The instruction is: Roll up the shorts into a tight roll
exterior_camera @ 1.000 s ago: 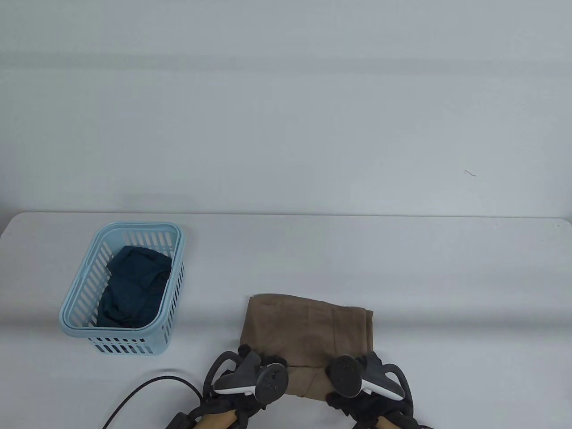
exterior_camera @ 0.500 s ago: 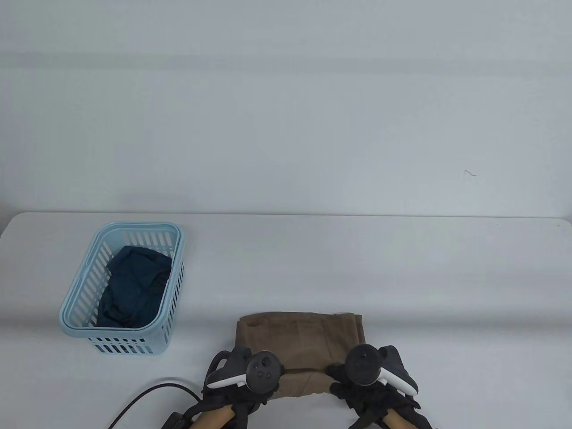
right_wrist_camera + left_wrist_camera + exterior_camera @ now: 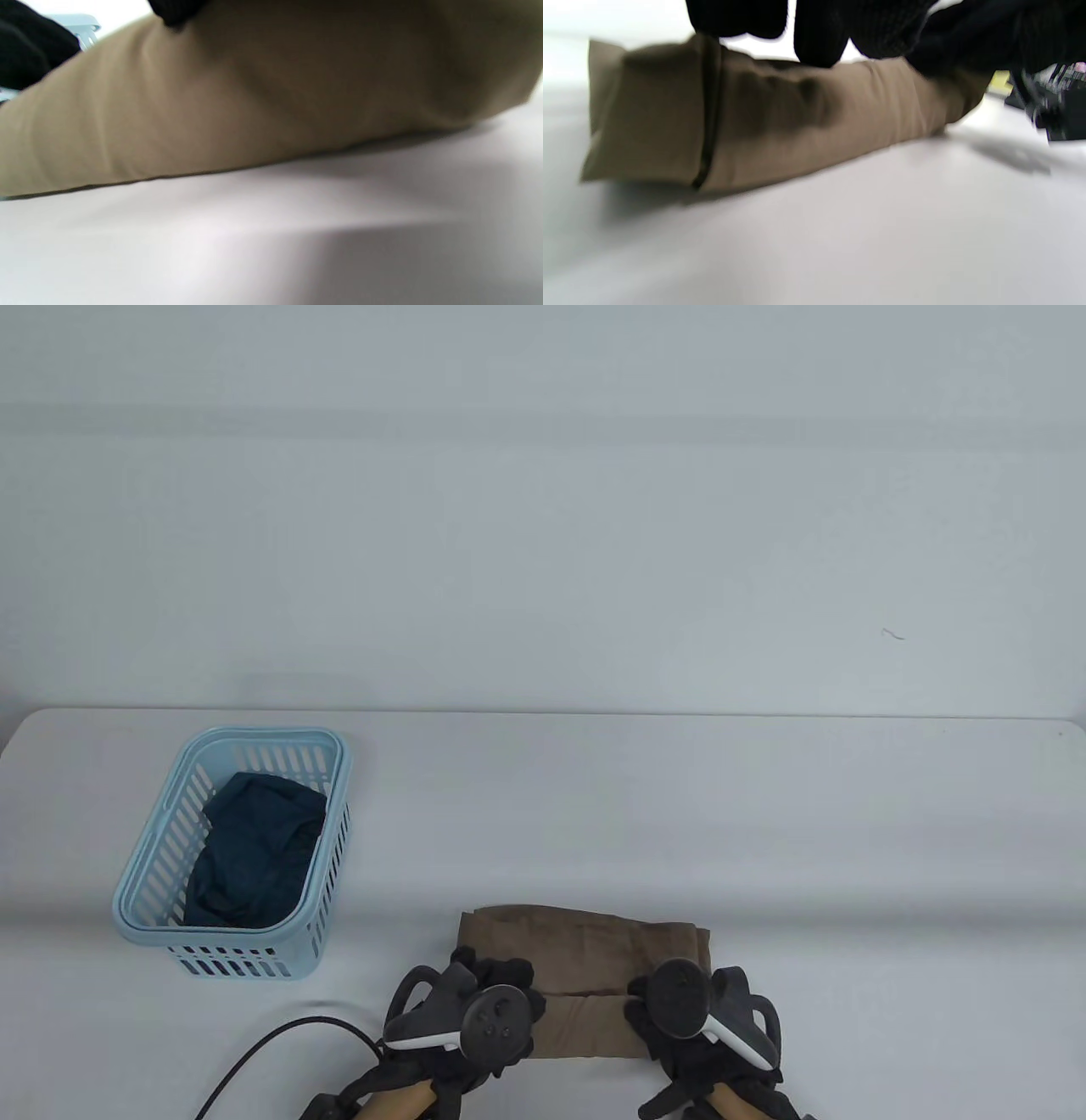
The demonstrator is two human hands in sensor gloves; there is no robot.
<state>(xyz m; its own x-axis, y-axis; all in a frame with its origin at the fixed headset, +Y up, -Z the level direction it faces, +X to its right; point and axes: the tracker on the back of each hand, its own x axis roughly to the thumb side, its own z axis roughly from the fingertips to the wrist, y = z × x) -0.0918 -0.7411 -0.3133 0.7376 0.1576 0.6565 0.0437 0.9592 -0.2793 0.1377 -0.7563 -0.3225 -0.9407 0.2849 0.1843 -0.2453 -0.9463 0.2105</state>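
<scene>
Tan shorts (image 3: 585, 940) lie at the table's front centre, their near part wound into a roll (image 3: 585, 1025). My left hand (image 3: 501, 976) grips the roll's left end and my right hand (image 3: 638, 994) its right end; the trackers hide most of the fingers. The left wrist view shows the roll (image 3: 780, 114) lying on the table with my gloved fingers (image 3: 818, 38) curled over its top. In the right wrist view the roll (image 3: 254, 93) fills the upper half and only one fingertip (image 3: 178, 10) shows on it.
A light blue slatted basket (image 3: 331, 806) stands at the left with a dark blue garment (image 3: 254, 848) inside. A black cable (image 3: 280, 1044) runs along the front edge left of my left hand. The white table (image 3: 764, 814) stretches behind and right of the shorts.
The roll has grown and the flat part has shortened, its far edge drawn toward me. Both hands have shifted their hold on the roll's ends.
</scene>
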